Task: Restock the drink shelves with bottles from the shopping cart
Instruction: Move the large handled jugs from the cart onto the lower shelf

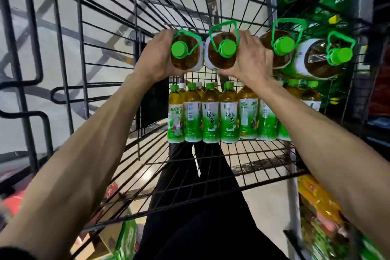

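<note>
a: where are the bottles relative to your hands?
b: both are already in hand. your left hand (155, 57) curls round the outer side of the left big bottle (185, 57). your right hand (251, 59) curls round the outer side of the right big bottle (219, 57). the two bottles touch, pressed together between your palms.
a: axis?
b: caps face you, so each long axis runs roughly along your line of sight. can't tell if they stand or lie on the wire rack (211, 2).
a: neighbours?
b: two more big bottles (280, 48) sit just right of your right hand, toward the rack's right edge. small green tea bottles (211, 112) line the lower shelf (242, 154).
a: what do the bottles look like?
b: brown tea, green cap, green loop handle, white label band. probably heavy and slick, so i'd keep squeezing inward.
</note>
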